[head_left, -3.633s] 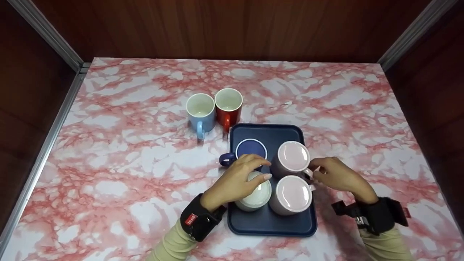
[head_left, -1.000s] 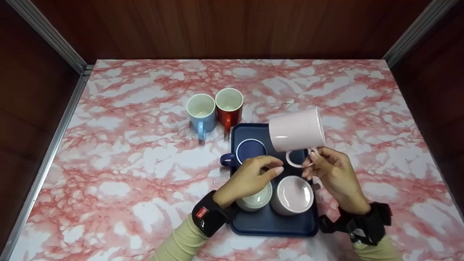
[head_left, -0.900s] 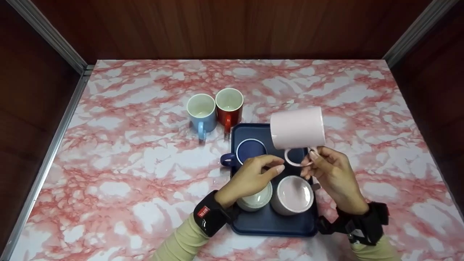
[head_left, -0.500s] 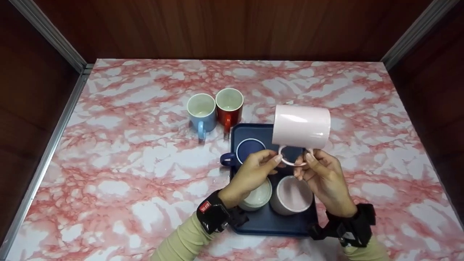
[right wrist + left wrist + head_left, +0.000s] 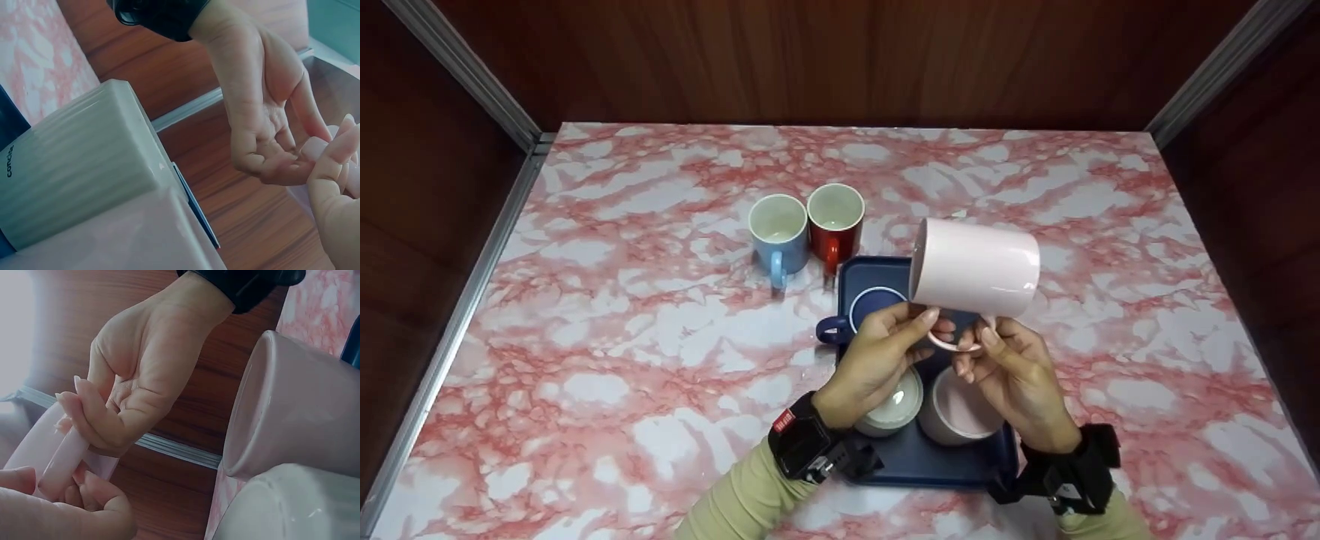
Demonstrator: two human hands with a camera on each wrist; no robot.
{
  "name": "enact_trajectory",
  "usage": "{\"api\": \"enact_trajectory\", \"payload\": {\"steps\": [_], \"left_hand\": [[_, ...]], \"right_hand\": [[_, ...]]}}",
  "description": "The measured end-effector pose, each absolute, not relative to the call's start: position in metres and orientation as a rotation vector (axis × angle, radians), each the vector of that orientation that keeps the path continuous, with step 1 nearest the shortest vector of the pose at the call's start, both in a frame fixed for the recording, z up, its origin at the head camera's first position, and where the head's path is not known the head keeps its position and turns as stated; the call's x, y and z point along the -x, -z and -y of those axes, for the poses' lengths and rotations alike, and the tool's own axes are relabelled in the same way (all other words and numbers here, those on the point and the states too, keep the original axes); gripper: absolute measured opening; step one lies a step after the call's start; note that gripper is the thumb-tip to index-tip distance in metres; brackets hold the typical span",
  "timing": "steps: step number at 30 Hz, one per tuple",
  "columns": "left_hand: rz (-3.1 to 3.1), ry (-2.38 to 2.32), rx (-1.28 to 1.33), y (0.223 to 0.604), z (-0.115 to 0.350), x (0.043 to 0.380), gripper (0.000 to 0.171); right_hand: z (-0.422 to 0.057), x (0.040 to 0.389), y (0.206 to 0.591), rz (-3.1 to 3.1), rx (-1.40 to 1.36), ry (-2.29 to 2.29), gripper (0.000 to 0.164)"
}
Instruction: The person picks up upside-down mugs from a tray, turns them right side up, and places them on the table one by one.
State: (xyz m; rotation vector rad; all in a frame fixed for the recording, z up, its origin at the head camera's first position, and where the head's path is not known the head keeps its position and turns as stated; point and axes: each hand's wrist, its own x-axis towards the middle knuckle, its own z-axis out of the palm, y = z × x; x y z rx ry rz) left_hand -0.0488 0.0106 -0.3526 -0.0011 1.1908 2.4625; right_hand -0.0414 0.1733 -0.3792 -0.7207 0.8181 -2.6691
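A pale pink mug point(image 5: 979, 266) is held sideways above the tray, its handle pointing toward the person. My left hand point(image 5: 871, 364) pinches the left end of that handle between thumb and fingers. My right hand point(image 5: 1024, 379) pinches the handle's right end. In the left wrist view the handle point(image 5: 63, 464) passes between both hands' fingertips. On the navy tray point(image 5: 930, 469), below the hands, sit a second pink mug point(image 5: 960, 409) and a cream mug point(image 5: 892, 409), both upside down. Partly behind my left hand stands an upside-down dark blue mug point(image 5: 874, 300).
Left of and behind the tray, a light blue mug point(image 5: 778, 232) and a red mug point(image 5: 835, 221) stand upright side by side, handles facing the person. The pink-and-white marbled table point(image 5: 607, 315) is bounded by dark wood panels point(image 5: 840, 60) at the back and sides.
The right hand has lifted the far pink mug off the tray and tipped it sideways. My left hand has moved right from above the cream mug and taken hold of the handle.
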Motion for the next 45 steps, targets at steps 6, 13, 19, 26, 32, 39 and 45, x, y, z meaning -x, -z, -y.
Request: {"api": "enact_trajectory", "payload": {"steps": [6, 13, 19, 26, 32, 39, 45], "left_hand": [[-1.163, -2.463, 0.005, 0.354, -0.010, 0.049, 0.009], [-1.114, -2.481, -0.056, 0.357, -0.009, 0.046, 0.012], [-1.064, -2.484, -0.064, 0.361, -0.010, 0.045, 0.015], [-1.039, -2.496, -0.052, 0.361, -0.011, 0.045, 0.011], [-1.023, -2.501, -0.047, 0.362, -0.010, 0.045, 0.012], [-0.983, -2.543, -0.035, 0.363, -0.009, 0.046, 0.015], [-0.980, -2.598, -0.039, 0.361, -0.008, 0.047, 0.016]], "right_hand": [[-0.173, 0.041, 0.380, -0.767, 0.742, 2.651, 0.028], [-0.173, 0.040, 0.383, -0.738, 0.746, 2.642, 0.027], [-0.173, 0.038, 0.386, -0.713, 0.711, 2.645, 0.027], [-0.171, 0.037, 0.385, -0.693, 0.713, 2.665, 0.026], [-0.170, 0.036, 0.382, -0.722, 0.611, 2.673, 0.027], [-0.167, 0.036, 0.376, -0.946, 0.395, 2.660, 0.026], [-0.163, 0.037, 0.370, -1.323, 0.256, 2.554, 0.020]]}}
